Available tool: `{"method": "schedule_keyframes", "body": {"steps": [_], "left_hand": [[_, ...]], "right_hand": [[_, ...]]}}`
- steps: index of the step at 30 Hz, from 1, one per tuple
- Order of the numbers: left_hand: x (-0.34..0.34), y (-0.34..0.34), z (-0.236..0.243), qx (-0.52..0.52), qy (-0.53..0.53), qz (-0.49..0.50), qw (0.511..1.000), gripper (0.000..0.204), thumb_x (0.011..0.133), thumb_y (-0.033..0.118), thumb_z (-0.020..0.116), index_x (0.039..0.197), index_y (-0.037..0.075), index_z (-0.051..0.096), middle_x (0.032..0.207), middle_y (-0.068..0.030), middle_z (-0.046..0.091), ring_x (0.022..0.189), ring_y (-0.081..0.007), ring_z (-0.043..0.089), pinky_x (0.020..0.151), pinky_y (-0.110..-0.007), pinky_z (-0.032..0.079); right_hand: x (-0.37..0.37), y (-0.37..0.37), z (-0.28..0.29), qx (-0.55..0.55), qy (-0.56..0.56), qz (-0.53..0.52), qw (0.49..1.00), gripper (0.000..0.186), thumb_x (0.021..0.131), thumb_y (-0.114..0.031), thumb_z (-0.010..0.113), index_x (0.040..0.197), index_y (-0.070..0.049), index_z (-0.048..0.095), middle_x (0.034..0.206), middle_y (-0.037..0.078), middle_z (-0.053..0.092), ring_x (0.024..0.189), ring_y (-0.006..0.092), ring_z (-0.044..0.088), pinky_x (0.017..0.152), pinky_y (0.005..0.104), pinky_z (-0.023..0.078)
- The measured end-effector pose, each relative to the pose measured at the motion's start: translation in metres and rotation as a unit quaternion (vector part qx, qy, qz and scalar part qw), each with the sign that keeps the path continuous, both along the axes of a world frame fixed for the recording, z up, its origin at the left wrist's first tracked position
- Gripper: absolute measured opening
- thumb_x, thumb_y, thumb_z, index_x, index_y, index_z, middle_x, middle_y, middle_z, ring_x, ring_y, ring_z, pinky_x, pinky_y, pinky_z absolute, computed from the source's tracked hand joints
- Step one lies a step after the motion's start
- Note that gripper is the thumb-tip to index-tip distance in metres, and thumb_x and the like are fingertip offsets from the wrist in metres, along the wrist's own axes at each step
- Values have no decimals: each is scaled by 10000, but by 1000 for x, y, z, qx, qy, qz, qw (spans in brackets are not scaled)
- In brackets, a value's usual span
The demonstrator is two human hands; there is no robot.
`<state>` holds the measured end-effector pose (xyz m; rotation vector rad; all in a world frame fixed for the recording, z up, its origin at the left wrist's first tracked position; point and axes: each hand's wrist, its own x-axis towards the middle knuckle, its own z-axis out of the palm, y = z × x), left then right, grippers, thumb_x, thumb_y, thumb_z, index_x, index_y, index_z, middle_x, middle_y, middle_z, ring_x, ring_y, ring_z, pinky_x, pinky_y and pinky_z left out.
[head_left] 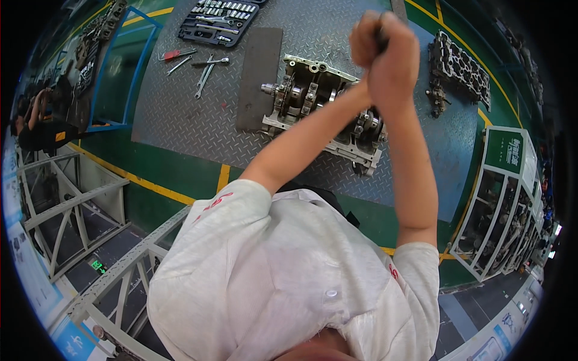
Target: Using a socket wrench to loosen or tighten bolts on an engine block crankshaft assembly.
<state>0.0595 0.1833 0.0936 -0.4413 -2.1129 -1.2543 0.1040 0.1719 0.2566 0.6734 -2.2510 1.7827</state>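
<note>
An engine block [308, 75] with its crankshaft exposed sits on the steel-plated bench [198, 129] in front of me. Both my arms reach across it, and the hands come together above its far right side. My left hand [363, 41] and my right hand [400, 60] are closed around a dark handle [382, 40], blurred by motion. Where one hand ends and the other begins is hard to make out. The tool's working end is hidden behind my hands and forearms.
A flat dark mat [256, 78] lies left of the block. Farther left are wrenches [206, 77], red-handled pliers [173, 55] and a socket set case [218, 24]. A cylinder head [460, 69] and a small metal part [438, 101] lie right. A framed cabinet [500, 204] stands beyond.
</note>
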Motion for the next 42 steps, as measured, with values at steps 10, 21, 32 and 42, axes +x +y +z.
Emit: {"method": "schedule_keyframes", "body": {"steps": [10,21,32,42], "left_hand": [[-40,-40,32,488,-279,-342,753,364,908,370,393,757,58,502,713,6,486,594,-95,442,476,-252,355],[-25,-99,47,218,-256,-266,903,331,886,149,433,579,55,514,502,-18,453,412,-125,408,363,-265,281],[39,-112,38,380,-275,-259,844,570,944,385,282,491,70,425,460,-21,381,441,-134,350,486,-279,311],[23,-71,42,422,-154,-66,891,503,957,343,223,542,64,282,490,4,252,472,-110,219,463,-281,207]], "right_hand": [[-2,25,-36,-128,52,-106,985,406,924,-277,262,626,-44,409,502,8,345,437,91,328,413,232,244],[23,5,4,-242,-73,-23,967,448,913,-372,328,570,-85,308,503,-24,252,433,77,231,415,238,184],[17,33,-5,-300,-81,68,948,390,891,-318,295,586,-76,262,504,-2,204,449,103,185,421,267,173],[28,26,-1,-307,-123,46,942,393,864,-338,310,573,-79,264,508,5,214,466,112,184,446,281,175]]}}
